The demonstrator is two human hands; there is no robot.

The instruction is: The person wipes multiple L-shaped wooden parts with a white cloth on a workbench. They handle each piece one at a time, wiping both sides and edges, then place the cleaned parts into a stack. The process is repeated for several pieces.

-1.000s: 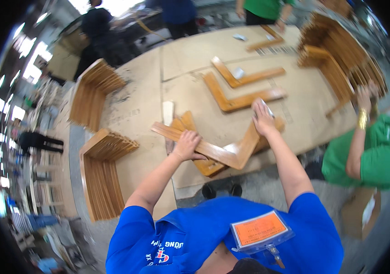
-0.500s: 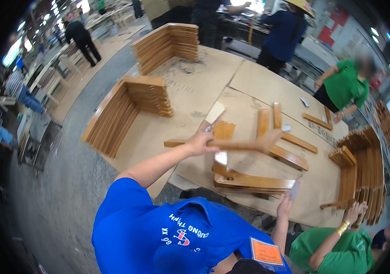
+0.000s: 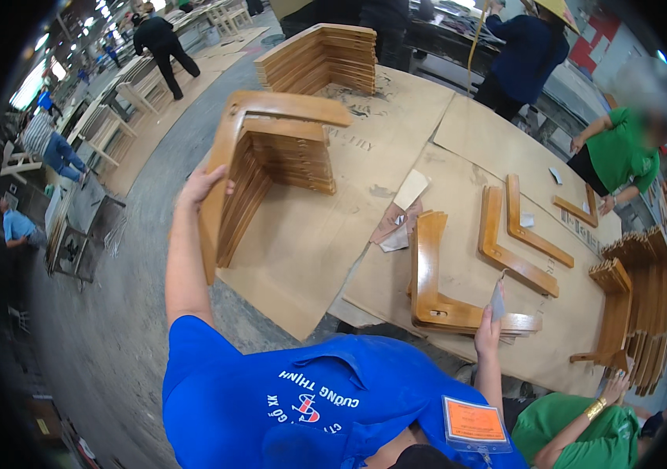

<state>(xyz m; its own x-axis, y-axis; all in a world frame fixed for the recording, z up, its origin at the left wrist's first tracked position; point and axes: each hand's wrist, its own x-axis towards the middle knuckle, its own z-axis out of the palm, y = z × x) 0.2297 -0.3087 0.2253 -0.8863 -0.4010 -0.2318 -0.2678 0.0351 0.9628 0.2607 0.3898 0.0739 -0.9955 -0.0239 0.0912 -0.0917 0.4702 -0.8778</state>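
My left hand [image 3: 207, 186] is closed on an L-shaped wooden frame piece [image 3: 282, 107] with a brown varnished finish. That piece is at the top of a stack of like pieces [image 3: 290, 160] on the table's left side; whether it touches the stack is hard to tell. In my right hand [image 3: 488, 334] is a small grey sheet [image 3: 497, 301], perhaps sandpaper, held upright between the fingers. Right beside that hand lies a small pile of L-shaped pieces [image 3: 427, 273], its right end partly behind the hand.
Two single L-shaped pieces [image 3: 492, 234] lie mid-table. Another stack [image 3: 321, 59] stands at the far left and a tall one [image 3: 646, 289] at the right. A crumpled cloth and papers [image 3: 397, 223] lie near the middle. Co-workers in green [image 3: 634, 144] stand at the right.
My left hand has carried the L-shaped frame piece from mid-table leftward to the left stack. My right hand still holds the grey sheet beside the pile.
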